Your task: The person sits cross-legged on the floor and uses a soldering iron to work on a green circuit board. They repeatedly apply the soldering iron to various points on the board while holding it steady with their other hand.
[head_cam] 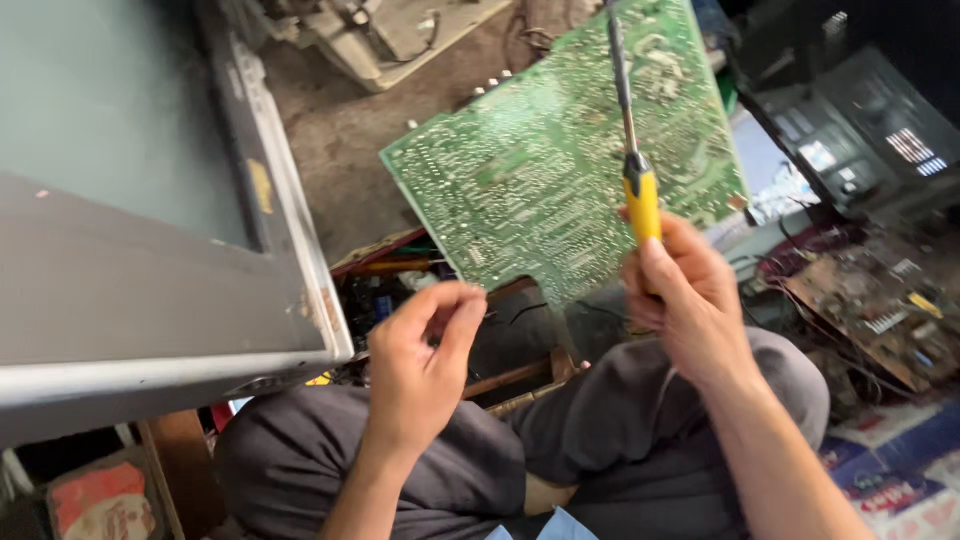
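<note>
My right hand (678, 295) grips a yellow-handled screwdriver (641, 195) whose long metal shaft points up and away, over a large green circuit board (540, 170) that stands tilted with its solder side toward me. My left hand (425, 365) hovers lower left of the board with thumb and fingertips pinched together; whether something small is between them I cannot tell. Both hands are above my knees in dark grey trousers (560, 450).
A big grey television set (130, 230) with a greenish screen fills the left. Another brown circuit board with wires (870, 300) lies at the right, dark electronic casings (860, 130) behind it. Wooden pieces and parts (510, 380) sit between my knees.
</note>
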